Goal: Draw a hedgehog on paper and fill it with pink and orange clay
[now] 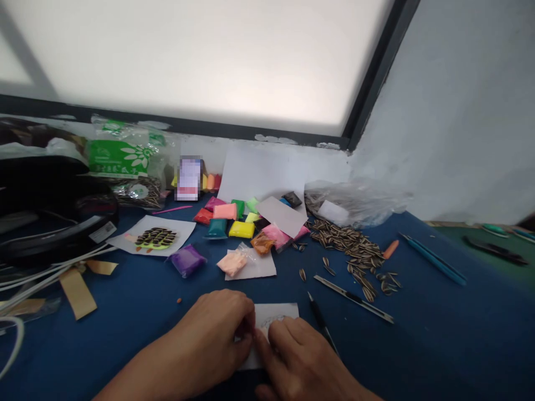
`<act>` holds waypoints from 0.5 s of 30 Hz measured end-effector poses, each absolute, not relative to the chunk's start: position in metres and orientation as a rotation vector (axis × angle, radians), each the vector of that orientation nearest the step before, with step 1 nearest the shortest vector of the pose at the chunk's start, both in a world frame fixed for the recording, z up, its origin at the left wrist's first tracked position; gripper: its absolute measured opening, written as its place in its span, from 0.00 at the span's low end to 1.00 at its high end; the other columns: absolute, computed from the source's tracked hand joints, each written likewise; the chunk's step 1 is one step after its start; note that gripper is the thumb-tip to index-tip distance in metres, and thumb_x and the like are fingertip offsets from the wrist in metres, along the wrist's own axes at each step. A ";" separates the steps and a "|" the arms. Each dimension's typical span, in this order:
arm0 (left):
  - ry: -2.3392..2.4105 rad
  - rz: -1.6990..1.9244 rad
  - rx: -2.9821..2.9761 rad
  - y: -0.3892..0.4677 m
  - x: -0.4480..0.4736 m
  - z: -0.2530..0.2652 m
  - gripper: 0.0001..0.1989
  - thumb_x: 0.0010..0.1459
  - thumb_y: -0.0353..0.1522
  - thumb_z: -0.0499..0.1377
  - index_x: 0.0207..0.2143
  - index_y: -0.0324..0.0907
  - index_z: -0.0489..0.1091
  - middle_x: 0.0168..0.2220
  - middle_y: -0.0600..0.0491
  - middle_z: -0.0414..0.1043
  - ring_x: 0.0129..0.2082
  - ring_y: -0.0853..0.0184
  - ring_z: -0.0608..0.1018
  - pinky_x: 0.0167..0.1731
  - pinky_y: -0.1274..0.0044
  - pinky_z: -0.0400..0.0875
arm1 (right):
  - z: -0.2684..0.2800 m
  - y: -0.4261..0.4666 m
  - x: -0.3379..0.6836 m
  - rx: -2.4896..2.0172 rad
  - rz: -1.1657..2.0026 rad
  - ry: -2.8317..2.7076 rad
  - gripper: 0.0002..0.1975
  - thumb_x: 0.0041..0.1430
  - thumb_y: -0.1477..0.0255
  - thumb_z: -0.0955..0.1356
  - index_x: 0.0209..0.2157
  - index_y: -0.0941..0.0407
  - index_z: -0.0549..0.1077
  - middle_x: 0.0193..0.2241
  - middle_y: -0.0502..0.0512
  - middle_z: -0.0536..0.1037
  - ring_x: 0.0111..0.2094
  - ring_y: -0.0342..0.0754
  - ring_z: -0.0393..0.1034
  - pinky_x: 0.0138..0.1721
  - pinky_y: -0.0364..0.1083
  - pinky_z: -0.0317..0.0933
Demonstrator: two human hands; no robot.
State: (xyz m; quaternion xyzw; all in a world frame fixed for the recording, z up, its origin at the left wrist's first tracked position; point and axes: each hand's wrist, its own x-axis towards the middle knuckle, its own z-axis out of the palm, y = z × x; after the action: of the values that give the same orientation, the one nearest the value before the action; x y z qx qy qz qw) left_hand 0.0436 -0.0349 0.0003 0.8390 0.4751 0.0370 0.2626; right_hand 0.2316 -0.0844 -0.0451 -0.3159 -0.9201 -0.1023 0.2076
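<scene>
A small white paper card with pencil lines lies in front of me, largely covered by my hands. My left hand is curled over the card's left side, thumb and index finger pinched together. From the other side my right hand bends over the card, its fingers drawn in and the index tip meeting the left fingertips. Something pale shows at the fingers, but whatever they hold is hidden. Just right of the card lies a black pen. Beyond it is a slim craft knife.
Bagged coloured clay, an opened peach clay pack and a purple one lie ahead. Striped sunflower seeds spill at right near a blue pen-like tool. A seed-covered turtle picture and cables are left.
</scene>
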 end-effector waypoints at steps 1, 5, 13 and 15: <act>1.296 0.085 2.270 -0.035 0.044 0.000 0.07 0.50 0.29 0.57 0.30 0.45 0.75 0.32 0.52 0.80 0.33 0.59 0.79 0.30 0.74 0.64 | -0.045 -0.085 0.232 -0.880 -0.285 -2.566 0.22 0.73 0.62 0.58 0.37 0.63 0.74 0.25 0.55 0.70 0.26 0.50 0.58 0.25 0.48 0.55; 1.340 0.019 2.273 -0.036 0.048 0.001 0.06 0.50 0.29 0.57 0.27 0.45 0.75 0.29 0.51 0.80 0.30 0.59 0.79 0.28 0.74 0.61 | -0.047 -0.085 0.232 -0.856 -0.311 -2.543 0.22 0.74 0.63 0.57 0.36 0.63 0.74 0.24 0.55 0.69 0.25 0.51 0.58 0.24 0.49 0.53; 1.314 0.168 2.287 -0.029 0.029 0.002 0.06 0.48 0.27 0.58 0.27 0.45 0.73 0.29 0.55 0.77 0.30 0.62 0.76 0.29 0.75 0.62 | -0.047 -0.083 0.232 -0.830 -0.366 -2.518 0.18 0.72 0.65 0.60 0.41 0.66 0.73 0.25 0.56 0.71 0.25 0.50 0.60 0.24 0.49 0.55; 1.332 0.258 2.202 -0.027 0.023 0.003 0.06 0.51 0.29 0.57 0.31 0.45 0.74 0.30 0.56 0.75 0.30 0.64 0.75 0.30 0.76 0.63 | -0.046 -0.084 0.232 -0.838 -0.360 -2.503 0.17 0.72 0.67 0.60 0.41 0.66 0.73 0.25 0.55 0.71 0.25 0.50 0.60 0.24 0.49 0.54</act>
State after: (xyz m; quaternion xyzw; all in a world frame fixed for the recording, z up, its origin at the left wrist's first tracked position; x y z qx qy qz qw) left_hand 0.0226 -0.0266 0.0033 0.8187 0.4953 0.0959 0.2741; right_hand 0.2325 -0.0840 -0.0456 -0.3056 -0.9130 -0.1312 0.2365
